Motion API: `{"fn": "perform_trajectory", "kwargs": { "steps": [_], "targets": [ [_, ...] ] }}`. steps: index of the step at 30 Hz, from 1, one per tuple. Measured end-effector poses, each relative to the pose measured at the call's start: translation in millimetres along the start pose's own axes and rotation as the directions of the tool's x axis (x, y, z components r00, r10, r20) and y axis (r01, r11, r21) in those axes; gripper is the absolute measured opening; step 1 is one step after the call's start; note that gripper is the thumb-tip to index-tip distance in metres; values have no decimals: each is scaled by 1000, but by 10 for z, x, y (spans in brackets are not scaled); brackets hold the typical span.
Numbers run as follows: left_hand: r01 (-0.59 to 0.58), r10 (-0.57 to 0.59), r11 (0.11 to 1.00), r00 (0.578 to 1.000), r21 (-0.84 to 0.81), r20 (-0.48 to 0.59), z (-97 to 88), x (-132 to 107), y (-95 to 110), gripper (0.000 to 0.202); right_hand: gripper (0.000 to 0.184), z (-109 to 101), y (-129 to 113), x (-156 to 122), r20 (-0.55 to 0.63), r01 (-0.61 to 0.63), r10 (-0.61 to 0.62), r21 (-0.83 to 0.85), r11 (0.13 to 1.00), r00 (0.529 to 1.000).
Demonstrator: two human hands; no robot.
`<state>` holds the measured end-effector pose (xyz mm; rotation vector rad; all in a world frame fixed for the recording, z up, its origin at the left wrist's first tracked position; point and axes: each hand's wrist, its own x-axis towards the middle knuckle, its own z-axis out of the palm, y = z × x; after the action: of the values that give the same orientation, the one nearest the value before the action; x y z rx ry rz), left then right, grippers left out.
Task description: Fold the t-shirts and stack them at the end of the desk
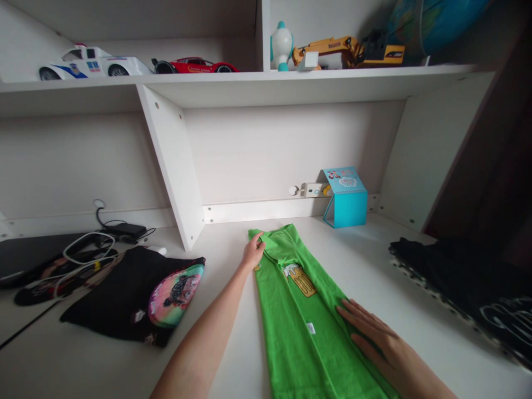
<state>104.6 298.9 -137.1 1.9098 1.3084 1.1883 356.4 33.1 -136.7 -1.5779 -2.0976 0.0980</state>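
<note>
A green T-shirt [299, 332] lies lengthwise on the white desk, its sides folded inward to a long strip. Part of a beer-mug print and a small white label show on it. At the far left corner, my left hand [253, 252] pinches the shirt's edge between thumb and fingers. My right hand [380, 338] rests flat along the strip's right edge, fingers stretched out and palm down. The near end of the shirt runs out of view at the bottom.
A folded black garment [112, 299] with a colourful print lies left, beside cables [89, 249] and a black adapter [127, 229]. Dark clothing [469, 288] lies right. A blue desk calendar [349, 208] stands behind, by a power strip [313, 189]. Toys line the shelf [233, 83] above.
</note>
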Motion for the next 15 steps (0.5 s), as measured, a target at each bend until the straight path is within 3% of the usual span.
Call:
{"fn": "perform_trajectory", "kwargs": {
  "steps": [15],
  "targets": [
    [-4, 4, 1000, 1000, 11, 1, 2, 9, -22, 42, 41, 8, 17, -6, 20, -1, 2, -33, 999, 1000]
  ]
}}
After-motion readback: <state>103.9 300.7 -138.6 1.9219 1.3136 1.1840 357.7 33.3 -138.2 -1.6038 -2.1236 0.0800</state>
